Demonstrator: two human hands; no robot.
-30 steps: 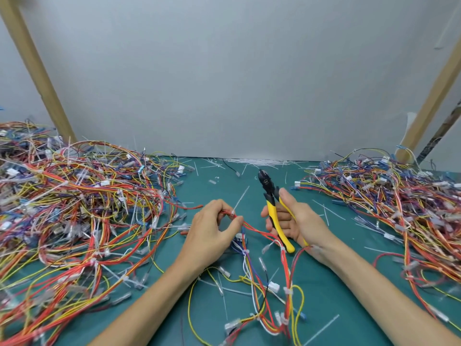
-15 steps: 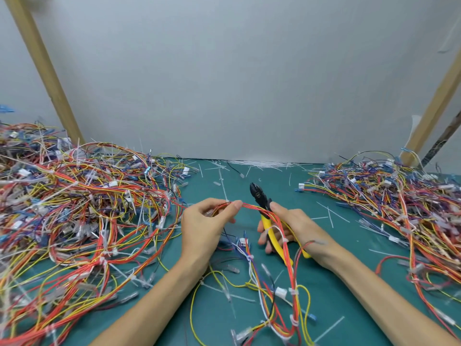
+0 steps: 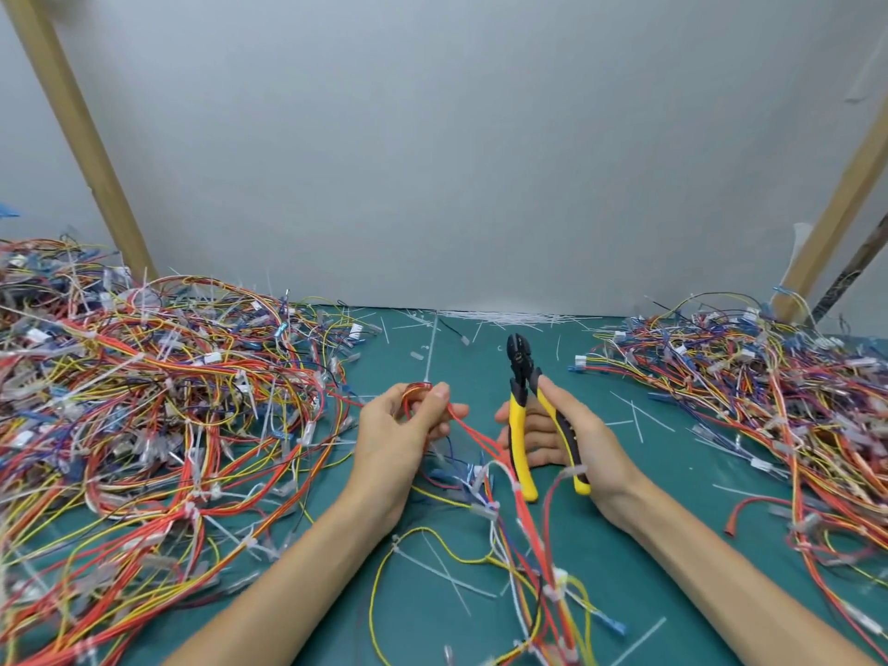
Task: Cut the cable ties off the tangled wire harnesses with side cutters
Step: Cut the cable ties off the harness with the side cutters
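Half a second ago the yellow-and-black-handled side cutters [image 3: 520,365] leaned left with their head close to the red wires at the left hand. Now they stand nearly upright, right of centre in the frame and apart from that hand, with the long axis running bottom to top and the dark head pointing up toward the grey wall [image 3: 432,161]. The right hand [image 3: 584,442] grips them, thumb laid along the right handle and fingers curled behind both handles, which splay downward. The left hand [image 3: 401,437], just left of centre, pinches a loop of the red, yellow and white wire harness [image 3: 533,535] between thumb and forefinger, its other fingers curled. The harness trails down over the green mat [image 3: 682,478].
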